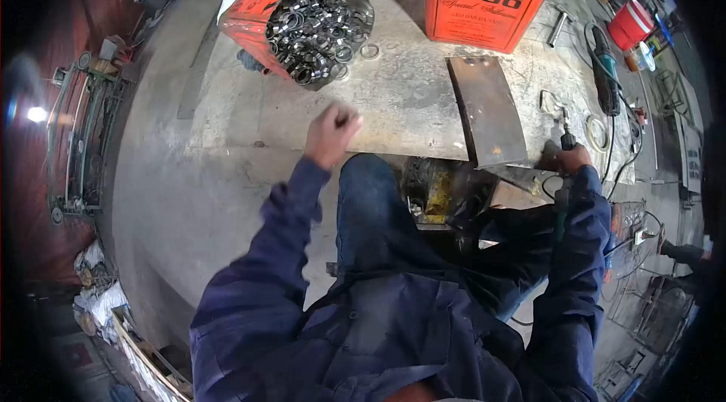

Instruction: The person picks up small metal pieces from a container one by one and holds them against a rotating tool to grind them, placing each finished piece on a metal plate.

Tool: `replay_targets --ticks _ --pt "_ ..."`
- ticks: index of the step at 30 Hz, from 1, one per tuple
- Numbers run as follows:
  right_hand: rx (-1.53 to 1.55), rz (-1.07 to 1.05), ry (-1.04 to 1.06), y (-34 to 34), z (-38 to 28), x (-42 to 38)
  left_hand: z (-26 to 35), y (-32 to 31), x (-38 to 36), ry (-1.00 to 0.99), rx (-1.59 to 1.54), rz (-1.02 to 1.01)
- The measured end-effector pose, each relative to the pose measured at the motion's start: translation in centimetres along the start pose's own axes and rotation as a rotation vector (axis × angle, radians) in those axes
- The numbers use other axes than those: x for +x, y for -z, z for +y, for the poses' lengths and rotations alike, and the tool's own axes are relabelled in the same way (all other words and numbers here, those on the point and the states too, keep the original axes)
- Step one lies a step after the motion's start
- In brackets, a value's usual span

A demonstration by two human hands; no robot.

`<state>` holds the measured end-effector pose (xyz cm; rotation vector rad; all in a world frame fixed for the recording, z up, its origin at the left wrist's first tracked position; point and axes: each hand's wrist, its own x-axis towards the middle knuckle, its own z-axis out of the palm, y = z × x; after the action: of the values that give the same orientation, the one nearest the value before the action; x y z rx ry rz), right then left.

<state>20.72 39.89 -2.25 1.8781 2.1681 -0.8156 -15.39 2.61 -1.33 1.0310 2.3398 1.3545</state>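
Rings (318,35) heaped in the open tin (253,12) could spill if your half-curled left hand (330,137), too blurred to tell if holding anything, knocks it, while the tool (567,139) wrapped in your right hand (576,159), beside the table (408,126), could slip if that grip loosens.

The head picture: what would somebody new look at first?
Probably the tipped red tin on the far left of the table, its mouth full of shiny rings. Next, perhaps, the upright tin to its right, marked V-66. Then maybe the right hand, gripping a dark tool by the near edge.
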Motion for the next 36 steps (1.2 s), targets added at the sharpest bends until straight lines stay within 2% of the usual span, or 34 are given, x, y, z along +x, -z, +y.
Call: replay_targets --ticks 2,4,5,7,9,11,13,14,15,17,19,21,25,29,36 --pt "0.287 -0.045 0.026 0.5 0.2 -1.8 -0.1 -1.5 4.6 -0.127 0.128 0.064" --pt "0.379 -0.047 0.04 0.6 0.0 -4.5 -1.3 -4.2 9.2 -0.176 0.402 0.02" --pt "0.476 -0.057 0.061 0.5 0.2 -5.8 -2.5 -5.3 11.2 -0.188 0.396 0.014" --pt "0.511 -0.019 0.129 -0.4 1.2 -7.9 -3.6 -7.5 14.2 0.029 0.713 -0.023" --pt "0.572 0.009 0.159 -1.0 0.6 -11.7 -3.6 -8.0 15.8 0.082 0.772 -0.028" --pt "0.476 0.064 0.274 -1.7 1.2 -13.6 -8.1 -9.4 18.5 0.043 0.744 0.064" --pt "0.481 0.005 0.22 -1.7 1.2 -15.5 -3.1 -9.9 16.1 -0.186 0.67 0.065" --pt "0.407 0.078 0.291 -1.8 1.2 -16.3 -1.6 -10.7 14.5 -0.371 0.396 0.118" --pt "0.328 0.152 0.373 -1.8 1.1 -16.9 0.9 -11.6 12.7 -0.385 0.386 0.094" --pt "0.379 0.102 0.378 -2.2 1.2 -17.3 6.6 -13.6 7.9 -0.147 -0.11 -0.417" --pt "0.339 0.083 0.264 -2.2 0.7 -17.3 10.7 -14.8 4.0 0.176 -0.337 -0.811" --pt "0.317 0.085 0.265 -2.5 0.8 -17.2 11.6 -16.8 2.4 0.275 -0.431 -1.003" --pt "0.369 0.012 0.341 -3.5 1.4 -17.3 11.8 -18.5 2.0 0.298 -0.293 -0.959" --pt "0.214 0.006 0.384 -5.8 1.6 -16.4 11.5 -18.6 2.4 0.321 -0.318 -0.925" --pt "0.145 -0.016 0.435 -6.7 0.1 -15.7 11.7 -18.8 2.4 0.283 -0.323 -0.86"
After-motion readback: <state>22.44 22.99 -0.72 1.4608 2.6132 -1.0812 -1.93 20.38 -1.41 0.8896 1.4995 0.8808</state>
